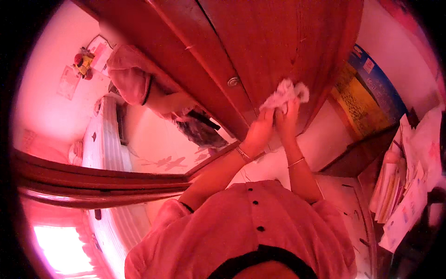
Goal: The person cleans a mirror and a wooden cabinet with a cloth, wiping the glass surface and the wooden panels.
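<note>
A crumpled white cloth [282, 94] lies against a brown wooden cabinet door [283, 42]. My right hand [287, 122] is closed on the cloth, its fingers bunched into the lower folds. Just beside it, nearly touching, my left hand [259, 132] has its fingers curled at the cloth's lower left edge and also pinches it. Both forearms reach up from my body, with a thin bangle at each wrist. Left of the cloth, a small round metal lock [233, 82] is set in the door.
On the left, a wood-framed mirror [162, 139] reflects my arm and part of the room. A striped bed or cover [106, 135] and a bright window [65, 249] show there too. At right stand a blue and yellow box [371, 93] and stacked papers and books [395, 181].
</note>
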`<state>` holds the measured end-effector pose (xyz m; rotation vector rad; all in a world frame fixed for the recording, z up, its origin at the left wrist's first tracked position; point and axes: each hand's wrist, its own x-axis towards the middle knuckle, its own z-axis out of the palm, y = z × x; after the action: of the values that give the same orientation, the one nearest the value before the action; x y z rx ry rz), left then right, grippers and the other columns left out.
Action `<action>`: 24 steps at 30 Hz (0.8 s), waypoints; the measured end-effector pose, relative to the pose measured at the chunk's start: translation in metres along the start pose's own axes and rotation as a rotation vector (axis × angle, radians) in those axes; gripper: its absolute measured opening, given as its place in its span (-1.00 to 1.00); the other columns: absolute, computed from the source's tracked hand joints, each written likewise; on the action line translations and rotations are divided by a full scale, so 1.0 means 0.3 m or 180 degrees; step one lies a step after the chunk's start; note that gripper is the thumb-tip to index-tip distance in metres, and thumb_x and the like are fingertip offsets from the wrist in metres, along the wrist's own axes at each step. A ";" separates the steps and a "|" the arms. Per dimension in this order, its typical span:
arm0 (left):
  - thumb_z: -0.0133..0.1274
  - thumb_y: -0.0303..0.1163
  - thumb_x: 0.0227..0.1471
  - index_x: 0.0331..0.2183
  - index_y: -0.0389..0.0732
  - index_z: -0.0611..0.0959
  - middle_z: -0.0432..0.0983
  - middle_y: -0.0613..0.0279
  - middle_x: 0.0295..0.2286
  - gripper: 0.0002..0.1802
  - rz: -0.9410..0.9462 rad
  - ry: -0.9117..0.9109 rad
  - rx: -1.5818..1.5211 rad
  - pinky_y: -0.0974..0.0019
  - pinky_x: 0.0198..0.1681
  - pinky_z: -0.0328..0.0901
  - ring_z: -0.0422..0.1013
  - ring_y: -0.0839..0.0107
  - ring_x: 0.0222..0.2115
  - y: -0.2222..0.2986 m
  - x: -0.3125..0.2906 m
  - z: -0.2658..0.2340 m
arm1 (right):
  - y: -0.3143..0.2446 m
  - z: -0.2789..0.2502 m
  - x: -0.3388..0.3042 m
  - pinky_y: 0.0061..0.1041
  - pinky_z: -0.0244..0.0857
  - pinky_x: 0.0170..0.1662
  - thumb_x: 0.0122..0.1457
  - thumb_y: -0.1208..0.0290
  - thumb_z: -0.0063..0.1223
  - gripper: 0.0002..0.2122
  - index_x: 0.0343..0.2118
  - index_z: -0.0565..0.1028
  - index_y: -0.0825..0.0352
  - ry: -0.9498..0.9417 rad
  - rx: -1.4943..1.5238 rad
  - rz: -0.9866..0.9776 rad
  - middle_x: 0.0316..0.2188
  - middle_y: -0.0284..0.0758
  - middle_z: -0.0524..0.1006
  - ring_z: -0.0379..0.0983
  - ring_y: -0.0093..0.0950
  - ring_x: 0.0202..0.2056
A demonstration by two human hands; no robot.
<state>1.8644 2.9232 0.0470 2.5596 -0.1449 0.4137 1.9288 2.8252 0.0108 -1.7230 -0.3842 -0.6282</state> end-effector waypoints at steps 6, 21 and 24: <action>-0.12 -0.60 -0.04 -0.10 -0.31 0.41 0.37 -0.15 -0.13 -0.62 0.0157 -0.0143 -0.0540 0.06 -0.18 0.35 0.42 -0.09 -0.22 -0.132 -0.106 0.056 | 0.053 0.094 -0.207 -0.30 0.09 0.08 -0.03 0.59 -0.07 -0.67 -0.13 0.31 0.46 0.0038 0.0569 0.0919 -0.16 -0.05 0.35 0.26 -0.17 -0.03; -0.02 -0.62 -0.08 -0.08 -0.32 0.41 0.38 -0.18 -0.18 -0.57 0.0694 0.1005 -0.0197 0.08 -0.07 0.26 0.34 -0.10 -0.13 -0.020 -0.079 -0.513 | -0.512 0.177 0.048 -0.18 0.13 0.01 -0.06 0.54 0.02 -0.69 -0.17 0.38 0.37 0.0260 0.0168 -0.0993 -0.16 -0.02 0.33 0.24 -0.02 -0.09; -0.08 -0.56 -0.05 -0.07 -0.34 0.39 0.33 -0.25 -0.13 -0.58 0.0247 0.0146 -0.0306 0.03 -0.06 0.24 0.27 -0.19 -0.08 -0.183 -0.185 -0.304 | -0.303 0.214 -0.175 -0.20 0.17 0.00 -0.05 0.52 0.02 -0.67 -0.14 0.42 0.35 -0.0114 0.0076 0.0026 -0.13 -0.04 0.33 0.26 -0.04 -0.07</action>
<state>1.7980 3.0192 0.0758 2.4539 -0.2422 0.4830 1.8486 2.9134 0.0413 -1.7142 -0.4082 -0.5854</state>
